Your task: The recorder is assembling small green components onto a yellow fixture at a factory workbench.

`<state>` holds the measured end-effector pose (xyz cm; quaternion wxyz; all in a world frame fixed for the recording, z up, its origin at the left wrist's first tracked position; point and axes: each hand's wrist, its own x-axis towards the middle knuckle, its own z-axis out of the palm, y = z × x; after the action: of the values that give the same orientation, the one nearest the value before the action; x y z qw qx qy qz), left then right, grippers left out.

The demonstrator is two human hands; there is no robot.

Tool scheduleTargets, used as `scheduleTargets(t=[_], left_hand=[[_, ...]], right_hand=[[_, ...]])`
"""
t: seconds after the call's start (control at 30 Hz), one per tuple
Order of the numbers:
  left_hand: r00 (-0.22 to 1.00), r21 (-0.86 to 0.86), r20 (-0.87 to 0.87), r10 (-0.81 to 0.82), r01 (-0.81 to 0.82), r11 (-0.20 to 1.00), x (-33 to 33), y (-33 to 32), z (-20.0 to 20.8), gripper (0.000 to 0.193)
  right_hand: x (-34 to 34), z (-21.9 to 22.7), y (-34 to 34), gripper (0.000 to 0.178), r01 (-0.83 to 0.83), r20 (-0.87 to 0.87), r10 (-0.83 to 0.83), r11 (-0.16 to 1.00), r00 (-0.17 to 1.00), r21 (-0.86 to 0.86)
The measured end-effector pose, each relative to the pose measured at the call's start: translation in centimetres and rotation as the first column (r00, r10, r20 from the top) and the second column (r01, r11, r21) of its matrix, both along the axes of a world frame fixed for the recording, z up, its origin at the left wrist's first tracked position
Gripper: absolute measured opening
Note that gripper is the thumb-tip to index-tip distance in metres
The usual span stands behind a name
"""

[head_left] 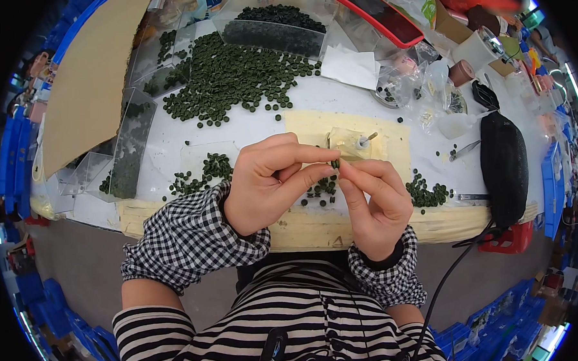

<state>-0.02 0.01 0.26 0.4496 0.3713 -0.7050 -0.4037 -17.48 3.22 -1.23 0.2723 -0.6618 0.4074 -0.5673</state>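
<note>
Over the front of the table, my left hand (263, 185) and my right hand (379, 209) meet fingertip to fingertip. Thumb and forefinger of each are pinched together on a tiny dark green round piece (335, 163), mostly covered by the fingers. Just beyond them is a tape-covered block (348, 142) with a short metal pin sticking up, set on a cream sheet (302, 123). Loose green pieces (322, 190) lie below my fingertips. One small heap (216, 165) is beside my left wrist and another heap (426, 194) to the right of my right hand.
A large spread of green pieces (226, 77) covers the table's far middle, with a clear plastic box (273, 36) behind. Cardboard (88, 79) leans at left. A red-cased phone (378, 12), white paper (350, 67), tweezers (465, 150) and a black pouch (504, 168) are rightward.
</note>
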Motion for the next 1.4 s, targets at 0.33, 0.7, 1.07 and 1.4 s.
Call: scheduleTargets(t=[0.33,0.7,1.07,1.4], left_hand=[[0.993,-0.157,0.09,0.07,-0.056,0.986,0.0,0.3,0.4,0.02],[0.99,-0.246,0.096,0.1,-0.074,0.967,-0.1,0.4,0.3,0.021],[0.937,0.103,0.338,-0.091,0.059,0.993,0.3,-0.9,0.2,0.017],[0.857,0.722,-0.512,0.061,0.39,0.571,1.6,-2.6,0.0,0.02]], right_hand=[[0.1,0.1,-0.1,0.028,0.009,-0.022,-0.01,1.0,1.0,-0.022],[0.2,0.0,-0.1,0.03,0.006,-0.014,-0.006,1.0,1.0,-0.02],[-0.2,-0.3,0.3,0.026,0.139,0.129,-0.147,0.988,0.981,0.067],[-1.0,0.5,-0.8,0.023,0.29,-0.07,-0.296,0.954,0.953,-0.079]])
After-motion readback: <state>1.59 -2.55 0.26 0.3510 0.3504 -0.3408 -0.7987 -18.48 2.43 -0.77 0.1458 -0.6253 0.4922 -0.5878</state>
